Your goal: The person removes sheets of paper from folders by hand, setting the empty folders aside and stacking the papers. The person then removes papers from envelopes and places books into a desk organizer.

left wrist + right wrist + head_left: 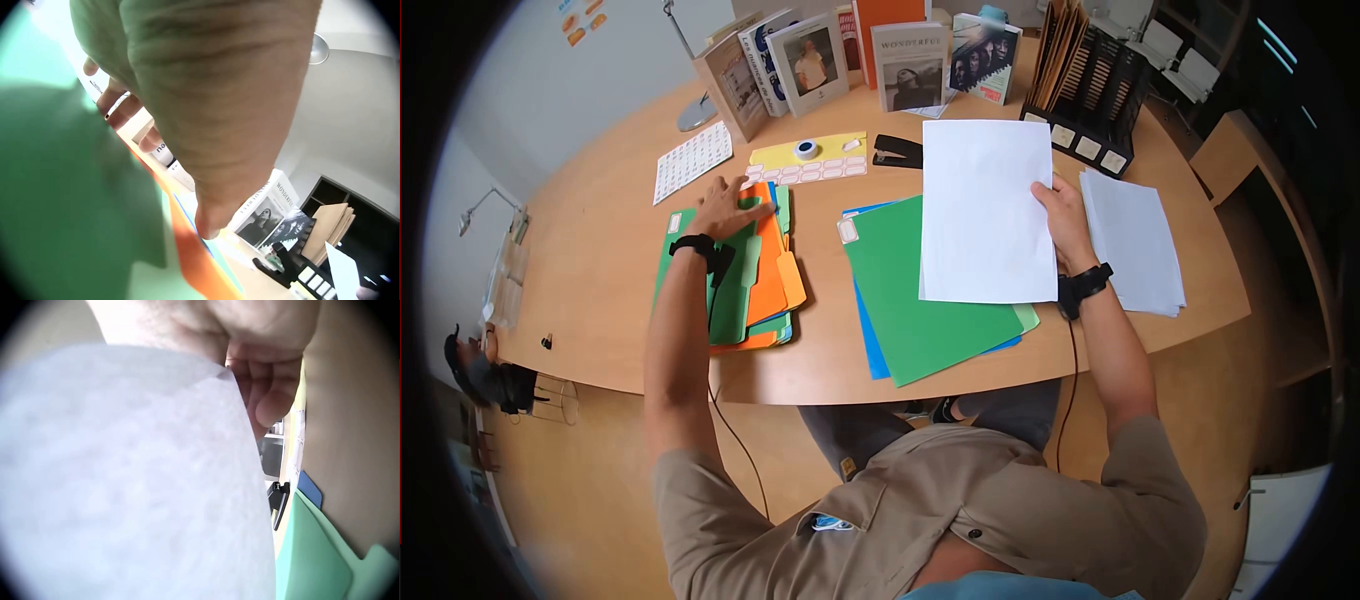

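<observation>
My right hand (1068, 225) pinches white paper (988, 215) by its right edge, thumb on top and fingers behind. The paper is held up over a green folder (900, 290) that lies on a blue folder (872, 345). In the right wrist view the paper (125, 469) fills most of the frame, with curled fingers (275, 387) at its edge. My left hand (728, 208) rests, fingers spread, at the far end of a pile of green and orange folders (770, 290). From the left wrist, its thumb (212, 219) lies near the folders' tabbed edge.
A black stapler (897, 151), a yellow envelope (775, 155) with label stickers and a white roll (805, 149) lie beyond the folders. Upright books (810, 65) and a black file rack (1090, 95) line the back. More white sheets (1135, 245) lie at the right.
</observation>
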`<state>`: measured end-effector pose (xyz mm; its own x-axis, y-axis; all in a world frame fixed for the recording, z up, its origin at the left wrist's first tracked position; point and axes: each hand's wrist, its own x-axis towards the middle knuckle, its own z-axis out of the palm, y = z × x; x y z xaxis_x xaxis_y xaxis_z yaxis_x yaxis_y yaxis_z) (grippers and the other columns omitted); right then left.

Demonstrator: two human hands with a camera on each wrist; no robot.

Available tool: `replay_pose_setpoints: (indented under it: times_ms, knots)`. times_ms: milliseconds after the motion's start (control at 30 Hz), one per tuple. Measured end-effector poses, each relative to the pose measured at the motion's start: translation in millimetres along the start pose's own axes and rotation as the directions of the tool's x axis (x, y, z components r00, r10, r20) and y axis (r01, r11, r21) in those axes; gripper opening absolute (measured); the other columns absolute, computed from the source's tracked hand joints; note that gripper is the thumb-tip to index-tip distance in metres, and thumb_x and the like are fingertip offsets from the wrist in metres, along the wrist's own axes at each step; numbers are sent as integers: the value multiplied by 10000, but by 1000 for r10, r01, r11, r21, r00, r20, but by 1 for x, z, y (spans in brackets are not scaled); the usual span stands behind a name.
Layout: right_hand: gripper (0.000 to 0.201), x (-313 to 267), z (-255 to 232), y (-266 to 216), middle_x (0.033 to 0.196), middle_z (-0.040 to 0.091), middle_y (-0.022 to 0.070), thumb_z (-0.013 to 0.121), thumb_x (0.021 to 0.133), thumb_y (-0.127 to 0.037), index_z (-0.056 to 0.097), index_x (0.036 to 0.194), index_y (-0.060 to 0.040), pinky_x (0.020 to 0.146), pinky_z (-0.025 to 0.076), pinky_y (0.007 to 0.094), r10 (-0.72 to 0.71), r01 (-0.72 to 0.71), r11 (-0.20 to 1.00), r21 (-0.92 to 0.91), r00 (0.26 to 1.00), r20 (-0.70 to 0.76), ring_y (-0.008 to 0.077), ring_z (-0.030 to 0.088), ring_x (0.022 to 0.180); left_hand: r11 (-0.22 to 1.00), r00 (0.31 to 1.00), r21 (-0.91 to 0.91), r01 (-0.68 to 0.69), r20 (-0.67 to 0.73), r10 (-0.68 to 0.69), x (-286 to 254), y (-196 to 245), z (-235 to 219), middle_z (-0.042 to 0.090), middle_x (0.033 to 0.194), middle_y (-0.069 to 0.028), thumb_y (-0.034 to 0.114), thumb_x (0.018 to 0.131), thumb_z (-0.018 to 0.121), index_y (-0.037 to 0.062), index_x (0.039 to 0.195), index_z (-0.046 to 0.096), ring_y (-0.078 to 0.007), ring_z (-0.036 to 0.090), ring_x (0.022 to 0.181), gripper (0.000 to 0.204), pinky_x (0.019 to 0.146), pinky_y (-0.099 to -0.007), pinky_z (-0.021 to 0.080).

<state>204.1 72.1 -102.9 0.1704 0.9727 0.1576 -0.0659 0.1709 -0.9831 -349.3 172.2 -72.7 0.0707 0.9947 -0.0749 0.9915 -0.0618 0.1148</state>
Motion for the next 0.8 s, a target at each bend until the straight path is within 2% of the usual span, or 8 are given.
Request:
replay_pose_setpoints:
  times_ms: [167,233,267,367,400,567,633,800]
  knots:
    - [327,-5,-1,-2,1111,757,124,606,1075,-119,640,1317,97,830,569,275,23,-23,1000,6,1000,-6,145,720,922,992,991,-6,129,39,-129,-3,-3,4,291,1695,-271,881,890,548,140,1669,384,-477,247,1607,1087,1286,-634,225]
    - [326,-7,1,-5,1108,757,122,608,1074,-118,639,1317,97,827,569,276,26,-26,1000,4,1000,-3,143,720,922,939,940,69,338,-83,-332,-19,-1,-4,387,1619,-238,879,888,547,158,1593,515,-420,330,1565,1009,1226,-723,244]
    - [325,-7,2,-6,1105,756,121,610,1074,-118,639,1317,96,823,570,276,26,-26,1000,3,1000,2,141,719,923,916,920,89,391,-49,-388,-26,-7,-14,317,1675,-249,923,821,584,156,1623,488,-441,399,1541,1114,1225,-666,341]
    - [311,-9,6,-8,1106,757,114,610,1074,-109,641,1312,89,816,569,274,32,-32,999,35,999,10,135,719,917,881,877,32,472,85,-473,-42,-43,-18,237,1718,-261,951,725,655,159,1670,416,-472,494,1481,1257,1195,-563,455]
    - [311,-9,8,-11,1106,757,114,610,1074,-109,641,1312,89,816,569,274,36,-36,999,38,999,8,135,719,917,862,855,31,506,114,-506,-49,-47,-19,192,1735,-270,959,653,710,158,1717,295,-489,555,1424,1396,1166,-481,513]
    - [297,-11,17,-9,1109,759,107,601,1081,-98,643,1313,83,817,570,267,55,-58,998,20,991,123,119,718,914,862,858,35,505,90,-506,-78,-35,-13,219,1720,-264,941,686,710,134,1734,194,-486,579,1393,1420,1144,-494,529]
    - [296,-15,24,-9,1110,761,106,595,1084,-96,642,1315,83,817,569,265,71,-73,997,10,987,144,117,719,917,873,871,23,487,55,-488,-76,-25,-11,237,1697,-313,959,705,678,136,1732,213,-528,497,1454,1396,1200,-551,455]
    - [294,-14,20,4,1115,764,106,583,1092,-92,641,1324,79,818,570,263,54,-53,999,-11,981,185,112,721,923,874,877,72,480,-52,-478,-50,-29,14,306,1650,-313,990,763,572,114,1699,311,-520,495,1447,1308,1173,-566,461]
